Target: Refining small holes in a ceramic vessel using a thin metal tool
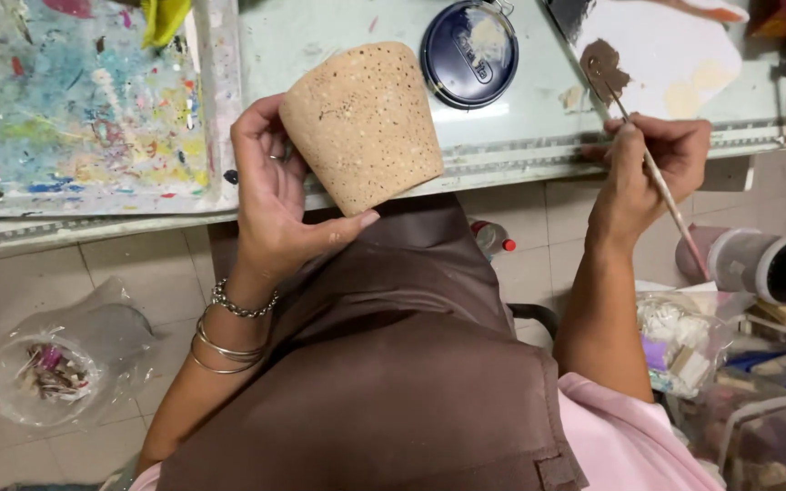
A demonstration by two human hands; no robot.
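My left hand (270, 195) grips a tan, speckled clay pot (363, 123), held upside down over my lap against the edge of the glass table (338, 41). Thumb and fingers wrap its left side and lower rim. My right hand (643, 173) holds a thin paintbrush (657, 177) like a pen, its long handle slanting down to the right. The brush tip rests in a patch of brown paint (604, 68) on a white palette sheet (675, 50) on the table. A brown apron (393, 364) covers my lap.
A paint-spattered board (75, 109) lies at the left of the table. A dark blue round tin lid (468, 52) sits behind the pot. On the tiled floor lie a clear plastic bag (56, 364) and a small bottle (491, 238). Containers and boxes crowd the right side (757, 264).
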